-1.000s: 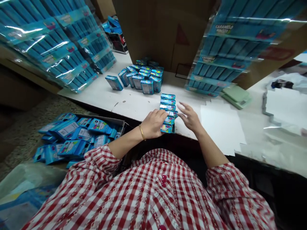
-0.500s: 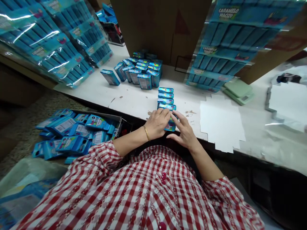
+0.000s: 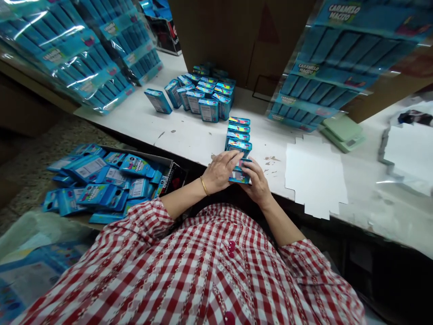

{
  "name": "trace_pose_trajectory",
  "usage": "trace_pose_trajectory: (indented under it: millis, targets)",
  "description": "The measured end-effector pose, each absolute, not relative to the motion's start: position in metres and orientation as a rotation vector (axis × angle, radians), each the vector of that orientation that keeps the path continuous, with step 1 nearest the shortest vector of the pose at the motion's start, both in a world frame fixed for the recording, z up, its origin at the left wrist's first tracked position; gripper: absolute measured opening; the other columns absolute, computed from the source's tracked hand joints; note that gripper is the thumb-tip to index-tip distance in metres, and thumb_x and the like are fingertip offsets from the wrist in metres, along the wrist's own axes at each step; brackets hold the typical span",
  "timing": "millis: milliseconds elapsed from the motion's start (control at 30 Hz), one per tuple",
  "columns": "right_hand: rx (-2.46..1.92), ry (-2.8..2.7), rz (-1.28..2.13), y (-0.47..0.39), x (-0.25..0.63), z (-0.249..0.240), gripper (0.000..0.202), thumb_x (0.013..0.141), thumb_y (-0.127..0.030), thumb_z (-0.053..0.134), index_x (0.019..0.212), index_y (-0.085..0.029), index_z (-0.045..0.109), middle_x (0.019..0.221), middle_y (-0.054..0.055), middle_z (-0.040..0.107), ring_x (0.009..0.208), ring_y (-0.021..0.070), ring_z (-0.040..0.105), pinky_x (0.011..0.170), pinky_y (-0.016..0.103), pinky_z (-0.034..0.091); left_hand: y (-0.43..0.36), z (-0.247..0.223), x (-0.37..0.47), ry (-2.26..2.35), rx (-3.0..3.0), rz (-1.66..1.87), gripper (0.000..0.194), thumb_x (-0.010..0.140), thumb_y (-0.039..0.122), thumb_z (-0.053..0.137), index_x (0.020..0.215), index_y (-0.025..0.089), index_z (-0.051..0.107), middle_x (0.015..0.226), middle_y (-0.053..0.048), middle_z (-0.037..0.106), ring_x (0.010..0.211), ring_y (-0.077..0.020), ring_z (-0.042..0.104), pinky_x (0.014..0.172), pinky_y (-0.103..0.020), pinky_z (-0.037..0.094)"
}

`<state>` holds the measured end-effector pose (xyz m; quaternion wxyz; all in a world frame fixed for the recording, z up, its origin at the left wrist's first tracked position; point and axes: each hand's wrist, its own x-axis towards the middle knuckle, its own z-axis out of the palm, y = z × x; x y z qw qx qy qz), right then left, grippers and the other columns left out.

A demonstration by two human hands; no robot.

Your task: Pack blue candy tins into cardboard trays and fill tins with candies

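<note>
At the table's front edge, a small blue candy box sits between my two hands. My left hand grips it from the left, its fingers reaching over the top, with a gold bangle at the wrist. On the other side, my right hand closes on the same box, thumb low and fingertips at its upper edge. A short row of upright blue boxes runs back from my fingers. Farther back stands a cluster of several similar boxes. My fingers partly hide the nearest boxes.
A carton full of flat blue packages is low on the left. Clear-wrapped display packs lean at the right, others at the left. White cardboard blanks and a pale green scale lie on the white table.
My right hand has moved from a spread pose above the box to closing on its right side. My left hand stays at the box. The view has shifted slightly.
</note>
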<state>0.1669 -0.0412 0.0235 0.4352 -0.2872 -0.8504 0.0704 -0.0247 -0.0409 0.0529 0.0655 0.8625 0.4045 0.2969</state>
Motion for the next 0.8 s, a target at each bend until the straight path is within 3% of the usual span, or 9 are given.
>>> trace_pose_trajectory:
  millis: [133,300,400,600,700,800]
  targets:
    - [-0.797,-2.094,0.206,-0.05,0.169,0.019,0.049,0.084,-0.027,0.057,0.13,-0.022,0.04,0.131,0.013,0.048,0.135,0.0273,0.031,0.103,0.052,0.04,-0.033,0.033,-0.039,1.034,2.356,1.011,0.104,0.07,0.052,0.067,0.146,0.015,0.005,0.148,-0.022,0.022,0.137,-0.033,0.025,0.11,-0.049,0.027]
    - [-1.064,-2.359,0.064,-0.063,0.151,0.059,0.066,0.085,-0.046,0.049,0.142,-0.02,0.028,0.146,0.011,0.033,0.141,0.0311,0.009,0.111,0.059,0.016,-0.033,0.001,-0.044,1.019,2.077,1.029,0.106,0.074,0.051,0.064,0.147,0.023,-0.007,0.15,-0.017,0.021,0.138,-0.0326,0.024,0.111,-0.051,0.025]
    - [-1.184,-2.547,0.005,-0.05,0.133,0.076,0.075,0.083,-0.055,0.047,0.145,-0.018,0.025,0.152,0.01,0.021,0.141,0.0321,0.005,0.113,0.057,0.007,-0.031,-0.006,-0.04,0.992,2.008,1.013,0.11,0.072,0.053,0.065,0.146,0.02,-0.009,0.152,-0.018,0.015,0.14,-0.034,0.018,0.113,-0.051,0.02]
    - [-1.239,-2.802,0.088,-0.001,0.13,0.076,0.093,0.079,-0.068,0.042,0.145,-0.006,0.022,0.151,0.019,0.019,0.14,0.0326,0.011,0.112,0.053,0.011,-0.021,0.003,-0.05,0.952,1.837,0.751,0.124,0.062,0.052,0.074,0.146,0.016,-0.011,0.154,-0.017,-0.003,0.141,-0.0366,0.003,0.114,-0.053,0.011]
    - [-1.199,-2.793,0.057,0.004,0.124,0.078,0.089,0.08,-0.069,0.038,0.144,-0.008,0.026,0.151,0.017,0.022,0.14,0.0316,0.014,0.113,0.052,0.008,-0.02,0.004,-0.054,0.867,1.668,0.727,0.116,0.066,0.06,0.066,0.147,0.018,-0.007,0.155,-0.013,-0.003,0.142,-0.033,0.003,0.115,-0.049,0.012]
    - [-1.199,-2.701,0.037,-0.001,0.107,0.072,0.086,0.081,-0.067,0.039,0.142,-0.007,0.03,0.149,0.02,0.025,0.14,0.0316,0.016,0.113,0.052,0.009,-0.023,0.003,-0.047,0.92,1.493,0.848,0.084,0.084,0.069,0.027,0.148,0.02,0.001,0.155,-0.009,0.007,0.142,-0.0246,0.009,0.115,-0.043,0.02]
